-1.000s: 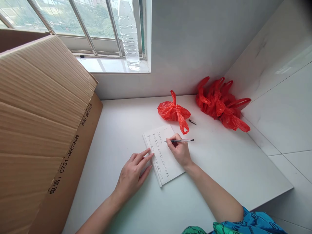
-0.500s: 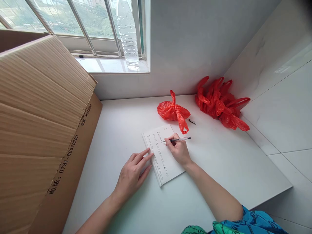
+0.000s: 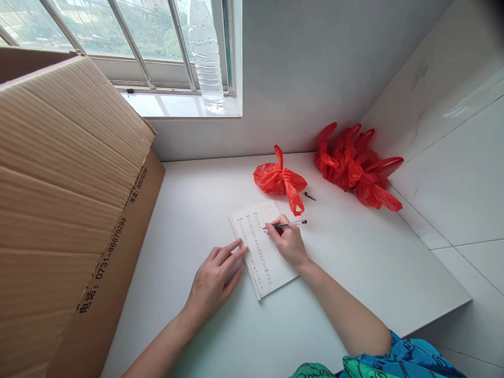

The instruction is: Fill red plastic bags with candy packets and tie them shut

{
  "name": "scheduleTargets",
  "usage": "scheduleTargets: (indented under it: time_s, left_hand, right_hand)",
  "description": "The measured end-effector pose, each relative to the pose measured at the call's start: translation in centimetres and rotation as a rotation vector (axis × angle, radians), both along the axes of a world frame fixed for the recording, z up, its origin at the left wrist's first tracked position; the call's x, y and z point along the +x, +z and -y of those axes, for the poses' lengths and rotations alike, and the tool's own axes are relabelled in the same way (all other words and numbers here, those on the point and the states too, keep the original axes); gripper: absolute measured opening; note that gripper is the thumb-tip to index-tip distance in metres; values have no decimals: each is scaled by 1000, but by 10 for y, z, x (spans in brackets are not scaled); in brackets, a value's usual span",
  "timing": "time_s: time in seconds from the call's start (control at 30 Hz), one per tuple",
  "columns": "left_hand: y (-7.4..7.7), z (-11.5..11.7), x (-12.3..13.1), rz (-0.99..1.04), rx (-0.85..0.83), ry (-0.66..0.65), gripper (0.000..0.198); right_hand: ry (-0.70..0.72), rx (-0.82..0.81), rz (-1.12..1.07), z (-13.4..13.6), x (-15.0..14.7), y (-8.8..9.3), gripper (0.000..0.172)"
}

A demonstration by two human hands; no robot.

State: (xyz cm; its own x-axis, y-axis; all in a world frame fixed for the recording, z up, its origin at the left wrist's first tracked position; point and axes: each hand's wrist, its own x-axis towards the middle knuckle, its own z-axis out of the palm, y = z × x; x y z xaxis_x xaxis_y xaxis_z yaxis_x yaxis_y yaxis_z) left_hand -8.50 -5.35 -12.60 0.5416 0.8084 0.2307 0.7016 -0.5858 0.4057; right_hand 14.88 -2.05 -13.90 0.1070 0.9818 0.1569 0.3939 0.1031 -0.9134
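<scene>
A small white notebook (image 3: 260, 257) lies open on the white counter (image 3: 354, 262), its page filled with columns of handwriting. My right hand (image 3: 288, 242) rests on the page, fingers closed round a clear pen (image 3: 289, 224) whose tip touches the upper part of the page. Fingers stretched out flat, my left hand (image 3: 214, 281) lies on the counter and presses against the notebook's left edge. A black pen cap (image 3: 310, 196) lies loose just beyond the notebook.
A big cardboard box (image 3: 71, 199) with printed numbers fills the left side. Two knotted red plastic bags (image 3: 280, 181) (image 3: 356, 165) sit near the back wall. A clear plastic bottle (image 3: 205, 52) stands on the window sill. Tiled wall rises on the right.
My right hand and the pen have shifted slightly left across the page. My left hand has stayed where it was.
</scene>
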Motion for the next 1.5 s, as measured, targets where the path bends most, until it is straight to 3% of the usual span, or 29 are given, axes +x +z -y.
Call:
scheduleTargets:
  time_s: [0.73, 0.93, 1.1, 1.27, 1.37, 1.5]
  left_hand:
    - [2, 0, 2, -1, 2, 3, 41]
    - [3, -1, 0, 0, 19, -1, 41]
    - [2, -1, 0, 20, -17, 8, 45]
    - [2, 2, 3, 104, -141, 104, 46]
    - [1, 3, 3, 133, -146, 108, 43]
    - [-3, 2, 2, 125, -113, 111, 43]
  right_hand:
    - [20, -6, 25, -2, 1, -1, 22]
    - [-27, -9, -121, -2, 2, -3, 28]
    - [-81, 164, -186, 4, 6, 2, 28]
    - [-174, 355, 82, 19, 38, 33, 18]
    - [-225, 369, 242, 22, 73, 49, 27]
    - [-200, 367, 309, 20, 121, 42, 38]
